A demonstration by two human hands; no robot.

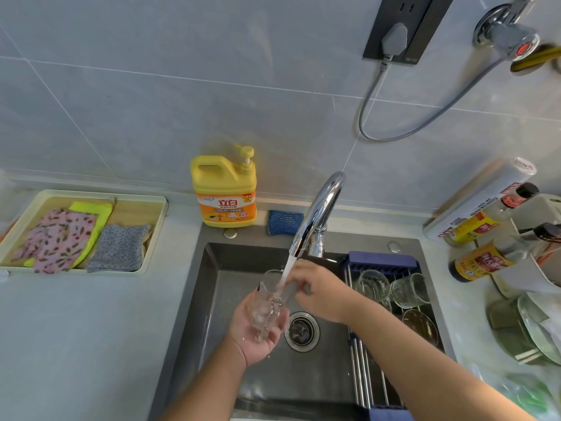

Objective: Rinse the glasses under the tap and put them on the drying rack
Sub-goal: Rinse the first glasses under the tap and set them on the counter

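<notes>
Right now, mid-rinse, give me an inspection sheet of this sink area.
Surface: dark sink in a pale countertop; tap running.
Job's things: one glass under the stream; two glasses lying on the drying rack across the sink's right side.
Clutter: detergent bottle and blue sponge behind the sink; tray of cloths at left; sauce bottles, plates at right.
Hands: left hand cradles the glass from below; right hand touches its upper part, blurred, grip unclear.
Cables: grey cable loops from a wall plug, above the tap.
Surroundings: grey tiled wall.
</notes>
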